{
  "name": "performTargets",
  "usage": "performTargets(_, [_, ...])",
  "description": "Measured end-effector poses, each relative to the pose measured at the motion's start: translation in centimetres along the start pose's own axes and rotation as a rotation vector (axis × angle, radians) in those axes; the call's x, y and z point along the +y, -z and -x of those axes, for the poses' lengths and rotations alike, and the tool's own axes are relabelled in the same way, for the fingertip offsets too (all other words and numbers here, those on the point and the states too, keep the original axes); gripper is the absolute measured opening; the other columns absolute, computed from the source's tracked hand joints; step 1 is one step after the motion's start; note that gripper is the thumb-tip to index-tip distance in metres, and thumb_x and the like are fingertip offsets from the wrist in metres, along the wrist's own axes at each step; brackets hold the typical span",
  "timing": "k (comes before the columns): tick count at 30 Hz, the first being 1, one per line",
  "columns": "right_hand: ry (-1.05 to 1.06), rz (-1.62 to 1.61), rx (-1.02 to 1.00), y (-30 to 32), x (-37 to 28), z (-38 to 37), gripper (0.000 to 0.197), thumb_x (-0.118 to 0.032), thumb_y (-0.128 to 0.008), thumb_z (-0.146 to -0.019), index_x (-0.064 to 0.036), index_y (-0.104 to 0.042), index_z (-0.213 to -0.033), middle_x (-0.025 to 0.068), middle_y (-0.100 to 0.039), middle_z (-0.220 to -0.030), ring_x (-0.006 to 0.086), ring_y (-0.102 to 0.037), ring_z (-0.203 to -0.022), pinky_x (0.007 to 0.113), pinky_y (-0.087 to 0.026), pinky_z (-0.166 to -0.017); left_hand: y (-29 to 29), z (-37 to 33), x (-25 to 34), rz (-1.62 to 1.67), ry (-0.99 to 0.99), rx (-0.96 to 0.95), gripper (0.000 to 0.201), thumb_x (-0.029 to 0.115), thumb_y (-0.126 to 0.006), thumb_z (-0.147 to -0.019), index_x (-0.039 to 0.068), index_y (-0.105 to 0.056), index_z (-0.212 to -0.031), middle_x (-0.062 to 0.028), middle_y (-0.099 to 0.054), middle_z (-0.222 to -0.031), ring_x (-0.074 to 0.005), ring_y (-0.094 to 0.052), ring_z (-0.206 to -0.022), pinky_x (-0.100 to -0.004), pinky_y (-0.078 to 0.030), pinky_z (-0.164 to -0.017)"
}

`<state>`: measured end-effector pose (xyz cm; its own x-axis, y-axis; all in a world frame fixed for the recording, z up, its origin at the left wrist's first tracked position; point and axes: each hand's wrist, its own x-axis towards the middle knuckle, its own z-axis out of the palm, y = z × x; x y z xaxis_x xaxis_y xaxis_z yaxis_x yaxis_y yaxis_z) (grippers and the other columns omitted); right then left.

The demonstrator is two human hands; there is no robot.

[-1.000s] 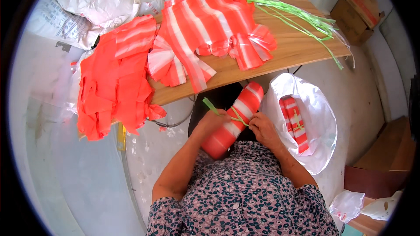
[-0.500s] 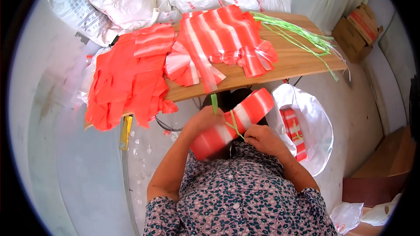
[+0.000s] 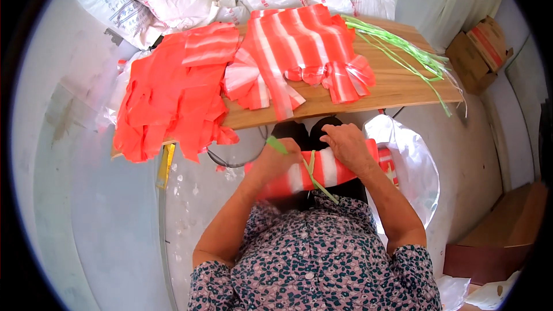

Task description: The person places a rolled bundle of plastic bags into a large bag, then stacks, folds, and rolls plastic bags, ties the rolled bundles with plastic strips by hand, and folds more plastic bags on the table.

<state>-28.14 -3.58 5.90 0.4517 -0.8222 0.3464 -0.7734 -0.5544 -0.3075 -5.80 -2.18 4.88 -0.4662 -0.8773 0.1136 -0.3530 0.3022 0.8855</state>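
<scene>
Since a second ago you have swung the rolled bundle of red-and-white striped bags [image 3: 322, 170] down from a steep slant, far end up toward the counter, to lie nearly level across your lap. That suggests the green tie strip [image 3: 311, 170] is already round its middle and you are now at the knotting stage rather than the wrapping.

Your left hand [image 3: 279, 161] is closed over the bundle's left part, and a loose end of the green strip sticks up beside its fingers; whether it pinches that end or only presses the roll, you cannot tell from here. Your right hand [image 3: 348, 147] lies curled over the top of the right part, fingers bent down onto the plastic.

The bundle sits below the near edge of the wooden counter [image 3: 397, 89], just above your patterned top. Its long axis runs left to right, the right end tilted slightly higher and pointing toward the open white sack [image 3: 417, 167] beside you, where another tied roll [image 3: 389, 164] shows. Flat striped bags [image 3: 299, 40] and spare green strips [image 3: 403, 46] lie on the counter.
</scene>
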Motion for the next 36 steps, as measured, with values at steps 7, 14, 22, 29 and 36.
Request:
performTargets(7, [-0.130, -0.059, 0.033, -0.1, -0.3, 1.1, 0.024, -0.022, -0.062, -0.084, -0.0098, -0.060, -0.104, 0.0104, -0.061, -0.075, 0.0282, -0.058, -0.073, 0.040, -0.042, -0.065, -0.5, -1.3, -0.1, -0.061, 0.072, -0.031, 0.015, 0.012, -0.062, -0.072, -0.002, -0.063, -0.078, -0.0140, -0.060, -0.078, -0.0279, -0.058, -0.072, -0.0355, -0.046, -0.067])
performTargets(14, [-0.126, 0.077, 0.143, -0.8, 0.3, 0.6, 0.017, -0.022, -0.062, -0.083, -0.0104, -0.056, -0.094, 0.0108, -0.057, -0.060, 0.0291, -0.057, -0.059, 0.041, -0.042, -0.055, -0.7, -2.7, 0.5, -0.273, -0.116, -0.023, 0.014, 0.014, -0.060, -0.072, 0.000, -0.061, -0.074, -0.0158, -0.061, -0.078, -0.0332, -0.057, -0.072, -0.0409, -0.046, -0.066])
performTargets(22, [-0.178, 0.234, 0.198, -1.4, 0.8, 0.4, 0.013, -0.019, -0.063, -0.080, -0.0100, -0.057, -0.087, 0.0085, -0.057, -0.063, 0.0280, -0.057, -0.064, 0.041, -0.042, -0.058, -0.8, -3.2, -1.6, -0.336, -0.002, -0.038, 0.016, 0.016, -0.058, -0.076, 0.001, -0.062, -0.078, -0.0107, -0.061, -0.079, -0.0252, -0.059, -0.076, -0.0342, -0.046, -0.068])
performTargets(29, [0.009, -0.014, 0.255, 0.2, -1.9, 2.3, 0.018, -0.008, -0.062, -0.072, -0.0069, -0.063, -0.090, 0.0091, -0.057, -0.083, 0.0270, -0.054, -0.077, 0.038, -0.042, -0.066, -0.2, -2.5, -4.1, -0.397, -0.081, 0.016, 0.013, 0.014, -0.059, -0.074, 0.001, -0.062, -0.077, -0.0108, -0.061, -0.081, -0.0265, -0.058, -0.076, -0.0348, -0.046, -0.066])
performTargets(36, [0.227, -0.240, 0.039, -0.3, -4.8, 5.1, 0.030, -0.006, -0.062, -0.068, -0.0053, -0.065, -0.098, 0.0067, -0.056, -0.087, 0.0246, -0.055, -0.082, 0.036, -0.044, -0.073, 0.5, -2.6, -3.2, -0.221, -0.008, 0.001, 0.013, 0.014, -0.061, -0.075, 0.001, -0.063, -0.077, -0.0135, -0.061, -0.076, -0.0294, -0.059, -0.071, -0.0368, -0.047, -0.063])
